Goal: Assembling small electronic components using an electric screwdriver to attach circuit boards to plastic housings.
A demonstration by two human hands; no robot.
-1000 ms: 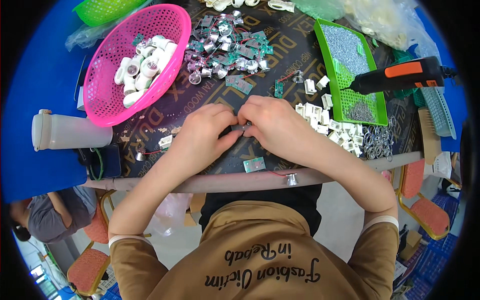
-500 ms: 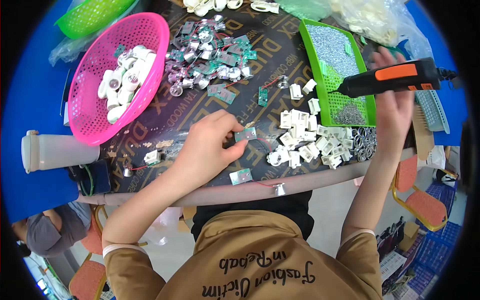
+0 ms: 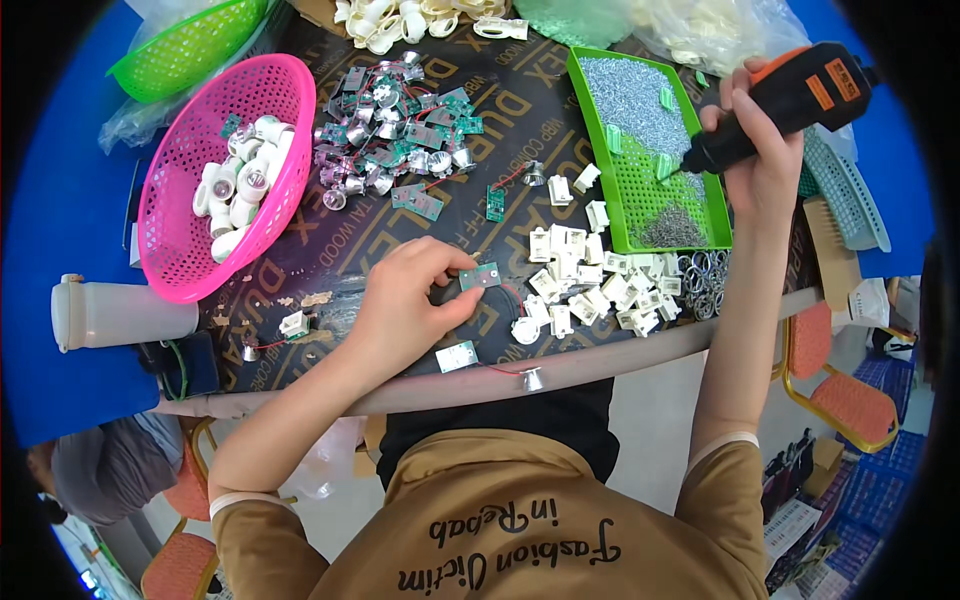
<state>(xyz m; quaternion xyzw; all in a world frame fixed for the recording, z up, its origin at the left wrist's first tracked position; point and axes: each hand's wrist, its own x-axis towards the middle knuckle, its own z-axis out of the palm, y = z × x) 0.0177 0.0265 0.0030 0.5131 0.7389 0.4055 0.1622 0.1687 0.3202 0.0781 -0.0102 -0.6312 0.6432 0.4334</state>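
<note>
My left hand [image 3: 405,300] pinches a small green circuit board [image 3: 481,277] between thumb and fingers, just above the table. Thin red and dark wires run from it to a round whitish part [image 3: 525,330] beside the white plastic housings [image 3: 590,285]. Wrapped in my right hand [image 3: 765,150] is a black and orange electric screwdriver [image 3: 820,85]. Its tip slants down-left over a green perforated tray [image 3: 640,235] of small silvery screws [image 3: 635,90] and darker small metal pieces [image 3: 675,228]. Near the table edge, another circuit board [image 3: 457,356] is wired to a silver reflector [image 3: 532,379].
Wired boards and reflectors [image 3: 400,140] lie heaped at the back. White assembled parts fill a pink basket [image 3: 165,255] on the left. Metal rings [image 3: 702,285] sit below the tray. A lidded container [image 3: 130,312] stands at far left, and another person [image 3: 105,470] sits beyond it.
My right hand has closed round the screwdriver, which has swung from nearly level to slanting down-left. My left hand keeps its pinch on the circuit board. The whole view has shifted slightly.
</note>
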